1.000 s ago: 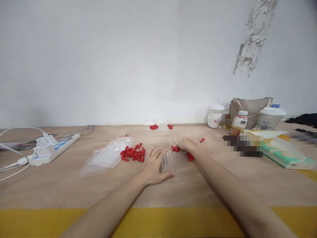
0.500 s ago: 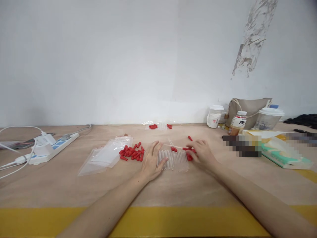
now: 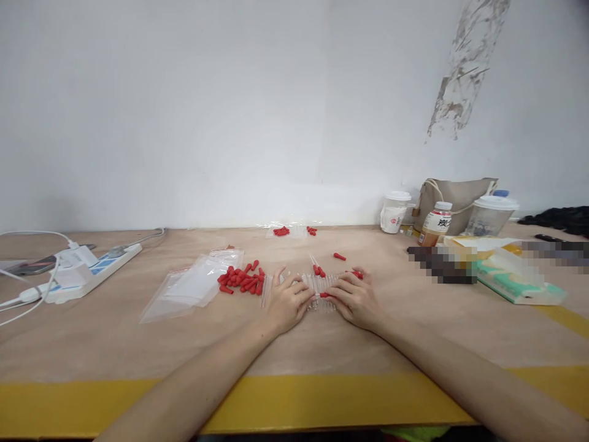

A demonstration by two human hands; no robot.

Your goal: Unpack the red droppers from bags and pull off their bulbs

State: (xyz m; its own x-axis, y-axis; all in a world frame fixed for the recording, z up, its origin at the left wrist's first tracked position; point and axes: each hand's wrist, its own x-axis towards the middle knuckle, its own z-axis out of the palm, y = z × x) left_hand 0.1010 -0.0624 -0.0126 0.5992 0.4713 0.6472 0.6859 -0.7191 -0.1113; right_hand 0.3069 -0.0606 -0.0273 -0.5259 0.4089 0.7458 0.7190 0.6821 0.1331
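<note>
My left hand (image 3: 286,302) lies over a row of thin clear tubes (image 3: 327,305), its thumb and fingers closed at the end of one tube. Facing it, my right hand (image 3: 358,299) pinches a red rubber bulb (image 3: 324,295), whose tip points toward the left fingertips. Whether tube and bulb are joined is too small to tell. Just behind the row, two thin tubes with red bulbs (image 3: 318,271) on their near ends lie together. More red bulbs show by the right fingers, partly hidden. A heap of red bulbs (image 3: 242,279) rests left of my left hand.
Clear zip bags (image 3: 191,287) lie at left, beyond them a white power strip (image 3: 101,273) with cables. A single red bulb (image 3: 339,256) sits behind the right hand. Bagged bulbs and tubes (image 3: 294,232) are by the wall. A cup (image 3: 394,213), bottle (image 3: 436,224) and tissue pack (image 3: 519,279) stand right.
My right hand has come left and nearer, meeting the left hand over the tubes. The left fingers, spread before, have closed. The tube with a bulb near the right hand now lies behind the row.
</note>
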